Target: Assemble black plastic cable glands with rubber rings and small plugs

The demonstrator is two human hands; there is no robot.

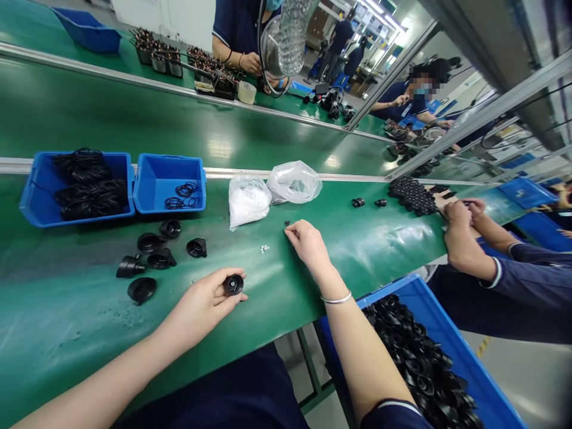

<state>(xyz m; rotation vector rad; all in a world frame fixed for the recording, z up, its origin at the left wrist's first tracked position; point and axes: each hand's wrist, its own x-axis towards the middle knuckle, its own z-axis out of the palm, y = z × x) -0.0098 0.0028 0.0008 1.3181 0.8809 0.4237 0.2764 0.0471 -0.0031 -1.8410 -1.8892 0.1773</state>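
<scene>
**Head cam: one hand's got a black cap, the other's poking at tiny bits**

Only the head view here, looking down at a green belt table. The left hand is palm-up-ish with thumb and fingertips closed round a small black round part, held just above the belt near the front edge. The right hand is reached forward, palm down, fingers together, with the tips on the belt right beside a tiny black bit. Can't tell if it's actually pinching anything. A few small white bits lie just left of that hand.

Further left, loose black parts are scattered on the belt. Behind them are two blue bins: one piled with black rings, the other with only a few rings. Two plastic bags sit behind the right hand, one full of white stuff, one mostly clear. A blue crate of black parts sits below the table edge at the right, and a co-worker's hands are on the belt further right
</scene>
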